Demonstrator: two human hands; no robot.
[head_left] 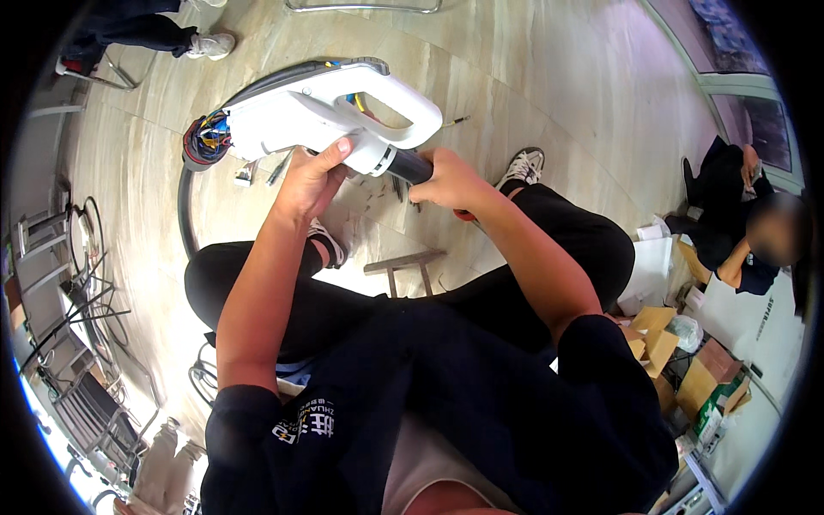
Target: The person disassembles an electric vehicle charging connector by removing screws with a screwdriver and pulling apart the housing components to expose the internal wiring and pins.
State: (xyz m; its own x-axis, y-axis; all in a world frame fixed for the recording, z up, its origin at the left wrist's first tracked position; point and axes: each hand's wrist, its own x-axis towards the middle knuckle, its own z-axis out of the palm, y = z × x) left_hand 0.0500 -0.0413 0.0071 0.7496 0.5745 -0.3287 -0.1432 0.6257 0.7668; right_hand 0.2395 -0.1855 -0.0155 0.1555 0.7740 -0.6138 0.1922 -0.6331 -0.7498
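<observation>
A white charging gun housing (pixel 292 116) with a looped handle is held above the floor in front of me. My left hand (pixel 316 178) grips its near side, thumb on top and fingers underneath. My right hand (pixel 451 182) is closed round a black cylindrical sleeve (pixel 407 167) at the right end of the housing. Coloured wires (pixel 209 137) bunch out at the left end, next to a dark ring. A thick black cable (pixel 184 215) curves down at the left. A few coloured wires also show inside the handle loop.
Small tools and loose parts (pixel 396 189) lie on the tiled floor beneath. A small wooden stool (pixel 405 261) stands between my legs. Chairs and cables (pixel 86 257) line the left; cardboard boxes (pixel 657 335) are at right. A seated person (pixel 730 206) is at right, another person's leg (pixel 146 30) top left.
</observation>
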